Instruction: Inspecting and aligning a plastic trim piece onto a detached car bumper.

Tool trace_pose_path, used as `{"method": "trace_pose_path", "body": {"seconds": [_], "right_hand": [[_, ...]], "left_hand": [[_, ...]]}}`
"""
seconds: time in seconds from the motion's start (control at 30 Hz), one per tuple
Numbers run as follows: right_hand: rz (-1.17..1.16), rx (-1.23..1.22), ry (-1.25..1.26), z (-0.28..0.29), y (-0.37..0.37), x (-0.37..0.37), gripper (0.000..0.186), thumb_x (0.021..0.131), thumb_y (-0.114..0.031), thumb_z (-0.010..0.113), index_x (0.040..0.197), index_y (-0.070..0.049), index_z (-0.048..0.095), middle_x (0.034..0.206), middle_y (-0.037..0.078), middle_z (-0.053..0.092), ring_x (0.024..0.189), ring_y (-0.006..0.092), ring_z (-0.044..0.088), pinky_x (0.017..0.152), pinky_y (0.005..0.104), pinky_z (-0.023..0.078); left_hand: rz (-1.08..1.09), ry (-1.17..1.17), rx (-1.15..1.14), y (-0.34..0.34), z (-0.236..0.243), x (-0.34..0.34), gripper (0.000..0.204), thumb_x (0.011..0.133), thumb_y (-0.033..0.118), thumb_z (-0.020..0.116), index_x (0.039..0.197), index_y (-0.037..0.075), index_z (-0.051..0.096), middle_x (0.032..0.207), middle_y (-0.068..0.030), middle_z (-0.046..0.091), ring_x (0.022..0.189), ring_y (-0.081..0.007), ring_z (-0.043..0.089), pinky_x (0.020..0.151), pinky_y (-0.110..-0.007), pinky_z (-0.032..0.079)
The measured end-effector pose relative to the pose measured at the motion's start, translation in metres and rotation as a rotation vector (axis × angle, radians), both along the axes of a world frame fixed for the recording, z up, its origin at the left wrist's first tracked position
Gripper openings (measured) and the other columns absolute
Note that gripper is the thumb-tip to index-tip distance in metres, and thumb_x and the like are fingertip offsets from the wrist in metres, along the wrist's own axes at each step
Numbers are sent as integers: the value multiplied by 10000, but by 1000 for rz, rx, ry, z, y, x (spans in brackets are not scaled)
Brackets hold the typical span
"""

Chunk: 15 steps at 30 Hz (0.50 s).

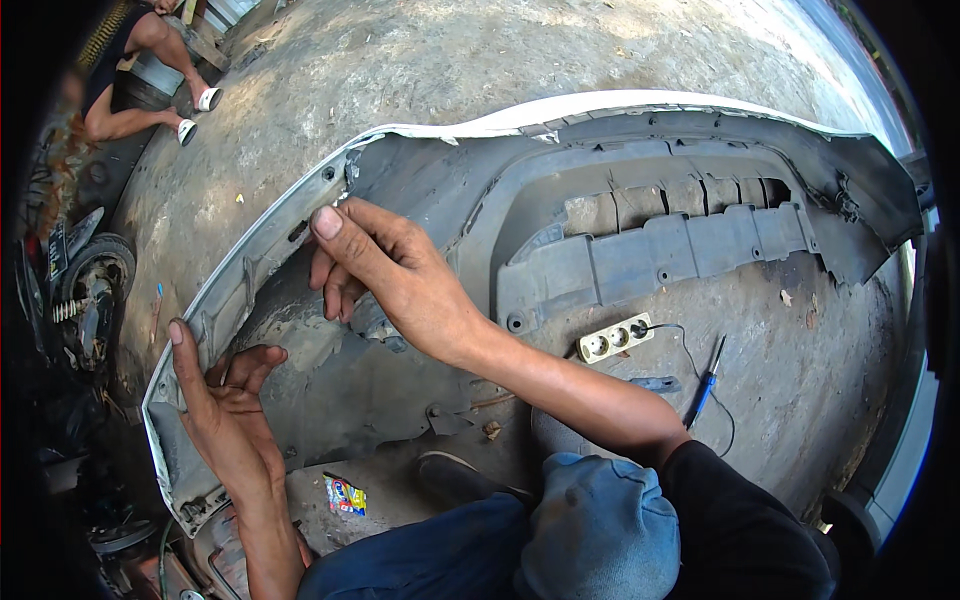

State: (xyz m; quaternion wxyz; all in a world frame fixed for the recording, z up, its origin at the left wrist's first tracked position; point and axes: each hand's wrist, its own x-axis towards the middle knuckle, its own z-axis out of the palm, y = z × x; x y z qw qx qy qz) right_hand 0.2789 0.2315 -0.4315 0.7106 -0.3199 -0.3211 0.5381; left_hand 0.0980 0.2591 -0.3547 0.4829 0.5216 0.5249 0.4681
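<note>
One large car bumper cover of grey plastic, white along its outer rim (430, 185), lies inner side up on the grey concrete floor (400, 80), and both of the person's bare hands are at its left end. The left hand (232, 415) is half open, thumb along the white rim and fingers loosely curled over the inner side; whether it clasps the rim I cannot tell. The right hand (375, 260) has thumb and forefinger drawn together just beside the inner edge, other fingers curled; anything pinched there cannot be made out. Near the cover's lower edge are one cream three-socket power strip (615, 338), its right-hand socket filled by one black plug (640, 328), and one blue-handled soldering iron (704, 392). One colourful crumpled wrapper (345, 495) lies near the bottom-left corner. Beyond the upper-left edge, another person's two feet wear two white sandals (209, 99).
</note>
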Motion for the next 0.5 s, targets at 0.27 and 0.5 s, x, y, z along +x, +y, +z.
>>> {"method": "trace_pose_path", "body": {"seconds": [0.27, 0.5], "right_hand": [[-3, 6, 126, 3, 8, -1, 434, 1048, -419, 540, 937, 0, 571, 832, 129, 661, 620, 165, 658, 577, 290, 536], [-7, 3, 162, -1, 7, 1, 365, 1047, -368, 560, 1033, -4, 572, 806, 100, 670, 600, 160, 681, 507, 257, 521]], "left_hand": [[17, -39, -62, -1, 3, 1, 574, 1004, 450, 595, 1392, 33, 522, 1079, -124, 659, 769, -219, 701, 809, -363, 572], [-21, -11, -56, -3, 6, 8, 589, 1019, 452, 560, 1459, 68, 486, 1135, -141, 671, 743, -220, 711, 803, -336, 569]]}}
